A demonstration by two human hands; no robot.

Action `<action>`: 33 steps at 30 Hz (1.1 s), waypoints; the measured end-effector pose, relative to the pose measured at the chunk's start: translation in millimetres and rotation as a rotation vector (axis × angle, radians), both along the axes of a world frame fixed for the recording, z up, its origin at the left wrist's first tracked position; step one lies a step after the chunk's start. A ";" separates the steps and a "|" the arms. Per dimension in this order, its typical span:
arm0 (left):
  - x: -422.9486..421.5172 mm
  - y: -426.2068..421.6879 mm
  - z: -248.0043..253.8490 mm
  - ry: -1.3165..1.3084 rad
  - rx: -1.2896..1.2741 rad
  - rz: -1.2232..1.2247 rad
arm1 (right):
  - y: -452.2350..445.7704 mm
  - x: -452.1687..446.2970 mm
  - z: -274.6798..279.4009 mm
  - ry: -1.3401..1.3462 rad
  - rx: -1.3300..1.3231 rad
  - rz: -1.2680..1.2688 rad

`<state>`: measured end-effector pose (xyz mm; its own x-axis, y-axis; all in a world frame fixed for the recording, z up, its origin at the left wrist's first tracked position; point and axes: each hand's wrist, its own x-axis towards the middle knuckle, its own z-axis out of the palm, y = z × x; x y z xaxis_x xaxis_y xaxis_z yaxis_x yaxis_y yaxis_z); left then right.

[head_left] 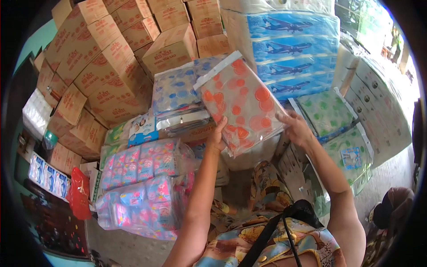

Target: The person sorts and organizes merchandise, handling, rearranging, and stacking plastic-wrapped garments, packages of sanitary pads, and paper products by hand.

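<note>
Two-sided pinch on the red-spotted packet (249, 104) mid-frame, left hand (218, 133) lower left, right hand (297, 128) opposite, and even pressure should stop sagging imo.

Single head-worn view, forward and down, edges apparently warped.

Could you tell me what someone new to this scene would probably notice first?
The eye would likely go first to the package with orange-red circles, held up near the centre between the left hand and the right hand. Next might come the bright blue packs with airplane pictures, stacked behind it, and the pink-and-blue bundles at lower left. Brown cartons rise in a tall pile at upper left.
</note>
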<state>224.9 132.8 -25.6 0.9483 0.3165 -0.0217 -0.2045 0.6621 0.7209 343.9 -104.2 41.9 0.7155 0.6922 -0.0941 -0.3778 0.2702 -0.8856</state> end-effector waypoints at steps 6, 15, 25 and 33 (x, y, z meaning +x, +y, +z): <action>-6.0 -1.5 -10.5 0.002 -0.001 0.023 | -0.9 70.7 -15.7 -0.013 -0.124 0.353; -40.1 -23.6 -20.1 0.049 0.118 0.031 | 36.0 56.2 -22.0 -0.209 -0.058 0.312; -23.0 -54.1 15.9 -0.029 0.301 -0.239 | -77.9 2.3 12.1 -0.091 0.016 0.159; 97.7 -119.4 64.0 0.069 0.613 -0.626 | -165.6 13.6 -10.2 0.112 0.233 -0.261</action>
